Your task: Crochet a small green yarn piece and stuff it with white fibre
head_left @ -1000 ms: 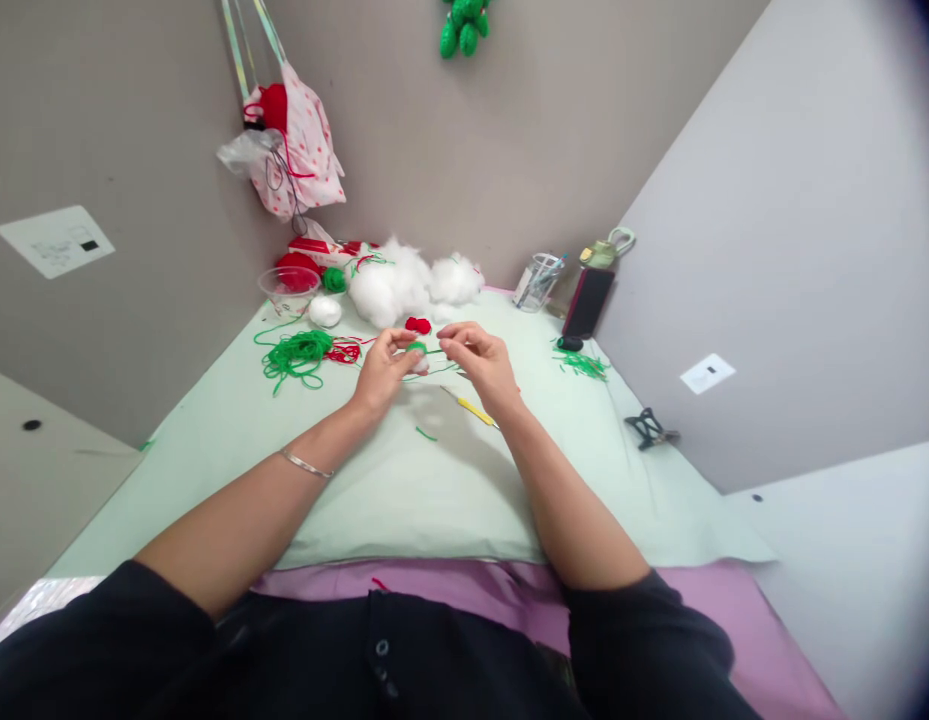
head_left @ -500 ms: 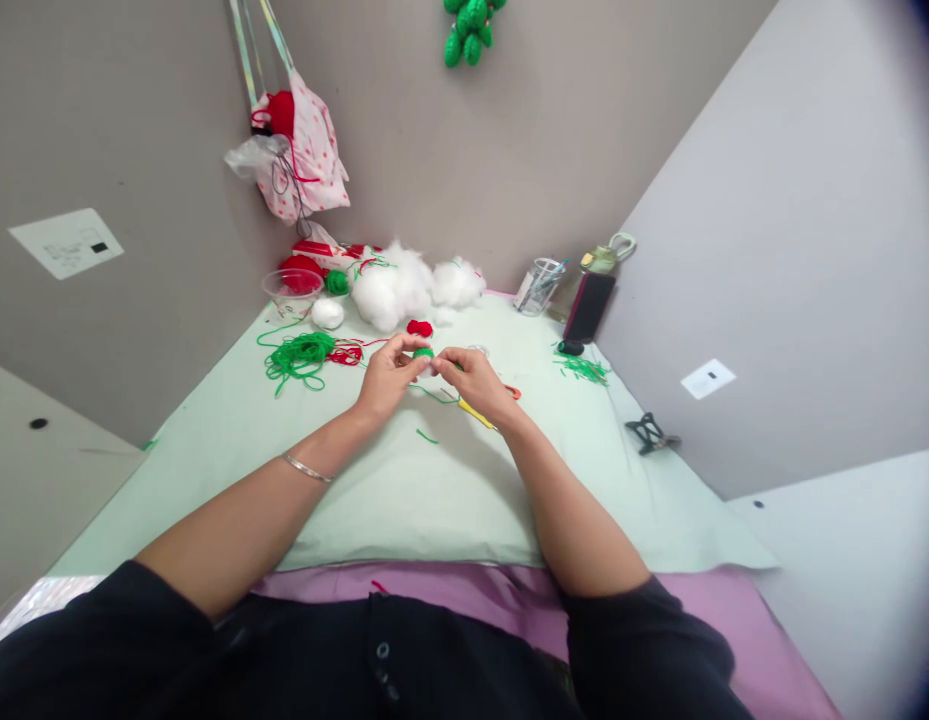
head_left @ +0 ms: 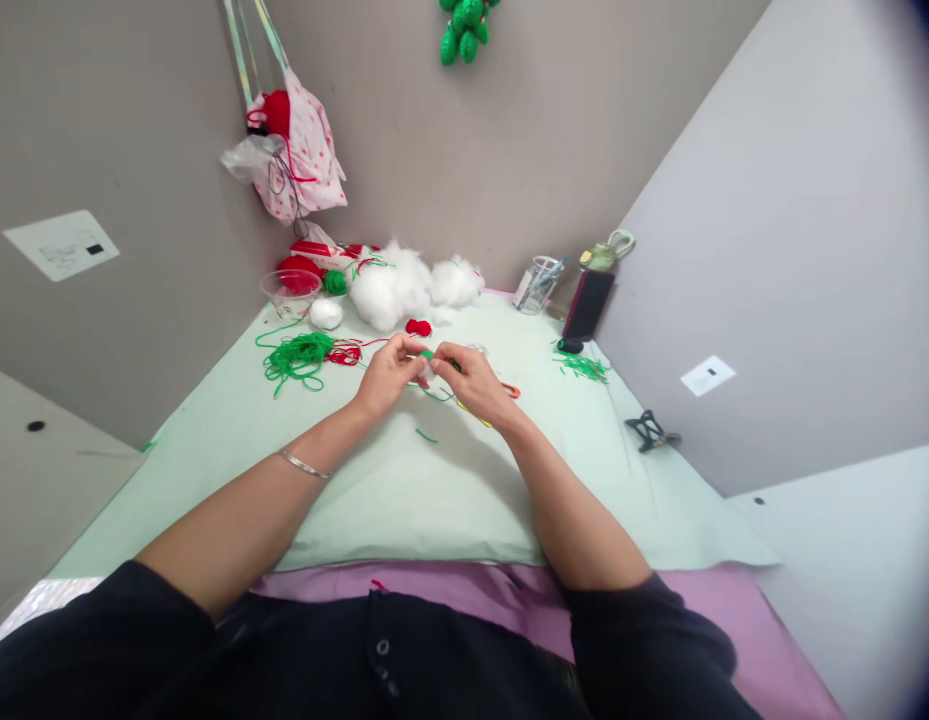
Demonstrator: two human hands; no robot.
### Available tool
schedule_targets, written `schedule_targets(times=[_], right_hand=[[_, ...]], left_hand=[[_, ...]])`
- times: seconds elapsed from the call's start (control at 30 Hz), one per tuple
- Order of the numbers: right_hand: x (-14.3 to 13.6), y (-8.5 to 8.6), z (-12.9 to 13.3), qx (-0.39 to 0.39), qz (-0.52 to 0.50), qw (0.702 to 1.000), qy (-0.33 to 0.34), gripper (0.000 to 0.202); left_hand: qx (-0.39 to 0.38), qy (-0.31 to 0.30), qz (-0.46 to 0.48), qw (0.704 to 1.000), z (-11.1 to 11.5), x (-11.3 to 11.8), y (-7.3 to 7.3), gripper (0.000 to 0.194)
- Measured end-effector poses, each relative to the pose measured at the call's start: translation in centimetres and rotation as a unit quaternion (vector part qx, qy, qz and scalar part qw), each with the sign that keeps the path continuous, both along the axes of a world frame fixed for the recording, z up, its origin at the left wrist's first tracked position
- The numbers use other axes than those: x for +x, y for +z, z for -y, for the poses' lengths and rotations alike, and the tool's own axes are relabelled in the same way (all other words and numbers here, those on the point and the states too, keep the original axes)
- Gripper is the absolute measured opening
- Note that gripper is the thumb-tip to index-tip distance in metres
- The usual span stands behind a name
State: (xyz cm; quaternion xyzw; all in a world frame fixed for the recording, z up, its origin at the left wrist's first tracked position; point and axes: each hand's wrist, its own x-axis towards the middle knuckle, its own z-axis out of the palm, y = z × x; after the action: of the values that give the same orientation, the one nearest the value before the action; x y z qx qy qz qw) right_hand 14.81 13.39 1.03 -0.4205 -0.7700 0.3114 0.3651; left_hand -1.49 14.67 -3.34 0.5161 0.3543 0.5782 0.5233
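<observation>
In the head view, a small green crocheted piece (head_left: pixel 426 355) is pinched between my two hands above the middle of the table. Whitish stuffing (head_left: pixel 427 372) shows at its lower side. My left hand (head_left: pixel 387 377) is closed on the piece from the left, thumb and fingers around it. From the right, the fingertips of my right hand (head_left: pixel 473 382) press together at its edge; a bit of dark green shows by these fingers, too small to make out. Just beyond lies a small red crocheted piece (head_left: pixel 418 328). Under my right hand are a yellow tool (head_left: pixel 475 413) and orange handles (head_left: pixel 511 390), partly hidden.
Loose green yarn (head_left: pixel 295 360) and red yarn (head_left: pixel 345 352) lie left. Behind are white stuffing (head_left: pixel 389 290), a clear tub (head_left: pixel 290 290) and a pen holder (head_left: pixel 539 285). At right stand a phone (head_left: pixel 588 306), green yarn scraps (head_left: pixel 584 366) and a black hair clip (head_left: pixel 650 431).
My right fingers have moved slightly left, over the green piece, which now shows less. The right hand covers more of the yellow tool. The view has shifted a little.
</observation>
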Motion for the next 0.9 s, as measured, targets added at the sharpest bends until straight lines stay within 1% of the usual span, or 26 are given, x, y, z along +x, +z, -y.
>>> schedule_targets(times=[0.17,0.33,0.43,0.6,0.7,0.8,0.9], right_hand=[[0.0,0.5,0.4,-0.002,0.01,0.999,0.036,0.021],[1.2,0.9,-0.2,-0.014,0.018,0.998,0.051,0.014],[1.4,0.6,-0.5,-0.022,0.015,0.998,0.057,0.018],[0.8,-0.1,-0.8,-0.02,-0.011,0.999,0.024,0.026],[0.8,-0.2,-1.0,-0.016,-0.027,1.0,-0.001,0.025],[0.9,-0.2,-1.0,-0.015,-0.034,0.999,-0.021,0.022],[1.0,0.1,-0.8,-0.011,-0.028,0.999,-0.017,0.021]], left_hand=[[-0.023,0.027,0.014,0.999,0.6,0.1,0.6,0.022],[-0.059,0.011,0.046,0.997,1.3,0.3,1.2,0.017],[-0.067,0.001,0.054,0.996,1.4,0.5,1.3,0.018],[-0.064,-0.023,0.057,0.996,1.4,0.5,1.3,0.021],[-0.054,-0.044,0.059,0.996,1.4,0.5,1.3,0.024],[-0.047,-0.058,0.054,0.996,1.4,0.5,1.2,0.032],[-0.046,-0.062,0.051,0.996,1.2,0.5,1.0,0.038]])
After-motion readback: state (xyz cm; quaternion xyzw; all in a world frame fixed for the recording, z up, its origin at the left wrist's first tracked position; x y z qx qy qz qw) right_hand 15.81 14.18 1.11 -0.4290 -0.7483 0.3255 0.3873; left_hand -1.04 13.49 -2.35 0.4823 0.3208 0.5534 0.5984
